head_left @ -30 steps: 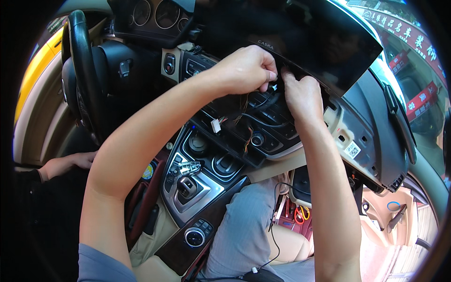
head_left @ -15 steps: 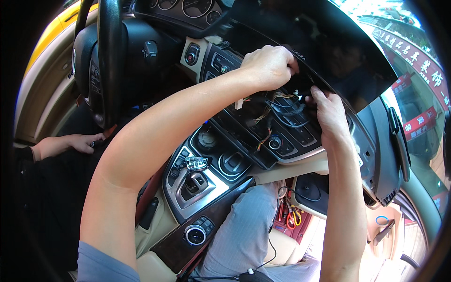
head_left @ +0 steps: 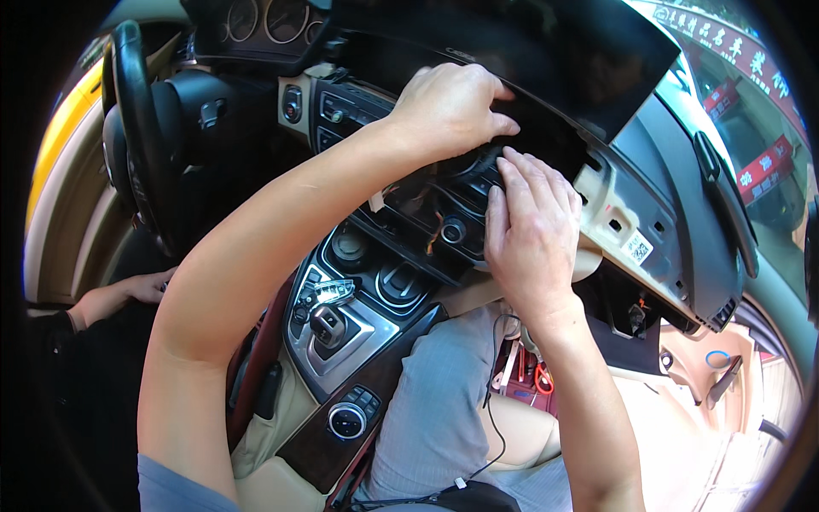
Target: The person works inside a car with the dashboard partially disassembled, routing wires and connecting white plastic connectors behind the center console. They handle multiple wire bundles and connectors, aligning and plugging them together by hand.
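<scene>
A wide black screen overhangs the centre console. My left hand grips its lower edge, with fingers curled into the dark gap and the thumb showing below; some fingertips are hidden. Lower right, my right hand lies open on the console beneath the screen, fingers extended side by side. Loose wires and a small white connector hang around the control panel, partly behind my arm and hand.
A steering wheel is left; another person's hand is below it. The gear selector, grey-trousered leg and hanging cable are below. An opened dashboard panel is right, tools low behind my arm.
My right hand has come away from the screen's underside, lower and leftward, its fingers now extended over the console. My left hand stays at the screen's edge; the view has shifted.
</scene>
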A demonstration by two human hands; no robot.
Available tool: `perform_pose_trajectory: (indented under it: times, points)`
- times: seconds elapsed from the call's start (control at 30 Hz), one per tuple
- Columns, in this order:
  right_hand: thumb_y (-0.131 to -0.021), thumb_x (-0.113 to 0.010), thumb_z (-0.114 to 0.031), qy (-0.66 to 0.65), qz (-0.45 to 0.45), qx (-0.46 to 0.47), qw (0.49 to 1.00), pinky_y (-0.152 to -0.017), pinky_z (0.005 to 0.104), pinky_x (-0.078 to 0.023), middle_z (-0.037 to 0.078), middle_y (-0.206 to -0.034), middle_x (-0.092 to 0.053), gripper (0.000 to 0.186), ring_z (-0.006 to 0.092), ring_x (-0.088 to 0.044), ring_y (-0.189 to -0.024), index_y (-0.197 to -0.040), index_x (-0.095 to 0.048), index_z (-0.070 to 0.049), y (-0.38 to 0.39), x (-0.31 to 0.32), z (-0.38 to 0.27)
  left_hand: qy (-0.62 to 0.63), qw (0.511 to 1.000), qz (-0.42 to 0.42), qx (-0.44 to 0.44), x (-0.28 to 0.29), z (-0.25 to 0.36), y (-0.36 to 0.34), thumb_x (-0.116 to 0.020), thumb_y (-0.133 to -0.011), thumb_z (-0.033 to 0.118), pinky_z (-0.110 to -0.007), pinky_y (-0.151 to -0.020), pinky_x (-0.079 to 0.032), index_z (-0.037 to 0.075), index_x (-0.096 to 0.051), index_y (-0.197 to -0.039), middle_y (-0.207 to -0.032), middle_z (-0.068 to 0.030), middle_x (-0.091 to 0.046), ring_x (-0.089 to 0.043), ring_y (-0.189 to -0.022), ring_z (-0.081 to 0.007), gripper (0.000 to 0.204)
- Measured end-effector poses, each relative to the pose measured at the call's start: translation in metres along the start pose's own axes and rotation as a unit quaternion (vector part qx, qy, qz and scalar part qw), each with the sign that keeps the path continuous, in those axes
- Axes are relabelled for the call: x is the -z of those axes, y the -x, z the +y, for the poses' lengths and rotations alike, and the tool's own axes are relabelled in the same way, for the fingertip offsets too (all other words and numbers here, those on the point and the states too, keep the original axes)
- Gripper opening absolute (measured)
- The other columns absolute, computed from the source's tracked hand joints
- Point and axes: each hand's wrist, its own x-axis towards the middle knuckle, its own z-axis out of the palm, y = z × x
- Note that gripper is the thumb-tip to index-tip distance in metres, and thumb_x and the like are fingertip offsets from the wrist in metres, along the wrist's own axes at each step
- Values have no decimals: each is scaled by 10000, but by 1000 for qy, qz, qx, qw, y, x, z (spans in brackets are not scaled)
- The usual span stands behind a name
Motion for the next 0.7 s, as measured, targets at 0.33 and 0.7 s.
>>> perform_pose_trajectory:
  times: [0.33,0.7]
  points:
    - [-895,-663,-71,-91,40,-33,995,-1102,470,-444,187,-1203,-697,294,340,-630,-1196,-1166,-691,40,11,-3,11,77,996,-30,32,-5,-8,2,-672,-936,259,-363,-755,-559,51,-784,-1051,-843,-120,-758,-733,-796,-270,262]
    - [-814,-646,-50,-105,-4,-49,993,-1021,429,-485,279,-1141,-693,307,379,-643,-1135,-1055,-690,134,-2,15,17,53,996,-60,36,2,-9,1,-677,-948,247,-340,-780,-560,2,-758,-1104,-904,-153,-758,-736,-843,-228,301]
